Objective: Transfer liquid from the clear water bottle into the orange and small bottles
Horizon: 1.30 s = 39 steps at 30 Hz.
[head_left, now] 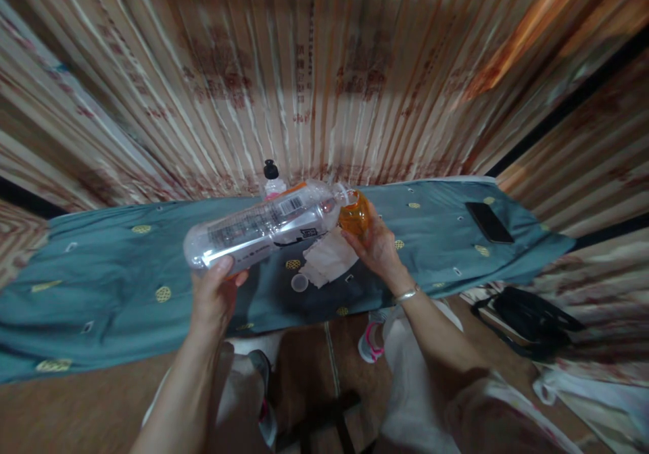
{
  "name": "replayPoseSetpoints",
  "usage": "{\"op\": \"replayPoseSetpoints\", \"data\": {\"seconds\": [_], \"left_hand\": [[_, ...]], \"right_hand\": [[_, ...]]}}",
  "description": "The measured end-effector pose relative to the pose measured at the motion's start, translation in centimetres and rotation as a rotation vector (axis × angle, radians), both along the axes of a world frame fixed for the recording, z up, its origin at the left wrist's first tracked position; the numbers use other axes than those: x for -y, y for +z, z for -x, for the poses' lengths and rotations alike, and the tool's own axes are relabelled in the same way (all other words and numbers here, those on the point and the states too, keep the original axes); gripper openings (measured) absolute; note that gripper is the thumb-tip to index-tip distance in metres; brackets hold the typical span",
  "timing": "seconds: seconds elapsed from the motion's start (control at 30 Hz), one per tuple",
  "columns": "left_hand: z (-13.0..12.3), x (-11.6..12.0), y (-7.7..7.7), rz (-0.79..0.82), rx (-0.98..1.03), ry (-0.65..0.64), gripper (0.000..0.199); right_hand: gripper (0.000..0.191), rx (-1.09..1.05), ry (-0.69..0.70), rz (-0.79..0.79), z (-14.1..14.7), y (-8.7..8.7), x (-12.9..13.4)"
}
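My left hand (215,292) is wrapped round the lower end of a large clear plastic bottle (263,228), which has a printed label and lies tilted, its neck toward the right. My right hand (376,241) grips a small orange translucent container (355,214). The bottle's mouth is at the container's opening. Under them on the cloth lies a crumpled white tissue (329,258), with a small round white cap (299,282) at its left. Behind the bottle stands a small clear bottle with a black top (272,170), partly hidden.
A teal patterned cloth (122,285) covers the narrow table. A black phone (489,223) lies at its right end. Striped curtains (304,69) hang behind. On the floor at the right is a black bag (532,319).
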<state>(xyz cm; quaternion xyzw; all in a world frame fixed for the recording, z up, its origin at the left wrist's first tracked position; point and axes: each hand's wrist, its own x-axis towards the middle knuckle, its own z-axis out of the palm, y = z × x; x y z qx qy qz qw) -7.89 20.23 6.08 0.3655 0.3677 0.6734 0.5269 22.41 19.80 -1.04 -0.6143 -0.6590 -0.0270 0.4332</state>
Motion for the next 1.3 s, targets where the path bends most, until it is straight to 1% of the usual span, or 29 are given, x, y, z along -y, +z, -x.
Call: {"op": "replayPoseSetpoints", "data": {"seconds": [0.17, 0.33, 0.43, 0.63, 0.8, 0.93, 1.1, 1.2, 1.3], "left_hand": [[-0.2, -0.1, 0.0, 0.007, 0.009, 0.006, 0.057], [-0.3, -0.1, 0.1, 0.006, 0.01, 0.01, 0.053], [-0.3, -0.1, 0.1, 0.002, 0.018, 0.007, 0.055], [-0.3, -0.1, 0.0, 0.01, 0.033, -0.018, 0.067], [-0.2, -0.1, 0.1, 0.074, 0.035, -0.002, 0.07], [-0.5, 0.0, 0.6, 0.089, 0.041, -0.001, 0.067], [-0.8, 0.1, 1.1, 0.127, 0.058, 0.008, 0.066], [-0.8, 0.2, 1.2, 0.104, 0.057, -0.022, 0.069], [-0.8, 0.1, 1.0, 0.083, 0.062, -0.03, 0.076]], "right_hand": [[0.081, -0.019, 0.0, -0.003, -0.1, -0.1, -0.1], [0.081, -0.032, -0.003, 0.012, -0.2, 0.1, 0.0], [0.08, -0.058, -0.017, 0.034, -0.2, 0.4, 0.0], [0.089, -0.083, -0.061, 0.059, -0.3, 0.1, -0.1], [0.1, -0.041, -0.076, 0.045, -0.4, 0.0, -0.3], [0.097, 0.025, -0.06, 0.058, -0.5, 0.4, -0.1], [0.099, 0.061, -0.078, 0.093, -0.6, 0.5, -0.1], [0.098, 0.067, -0.09, 0.105, -0.6, 0.4, -0.2], [0.097, 0.066, -0.094, 0.098, -0.5, 0.3, -0.4]]}}
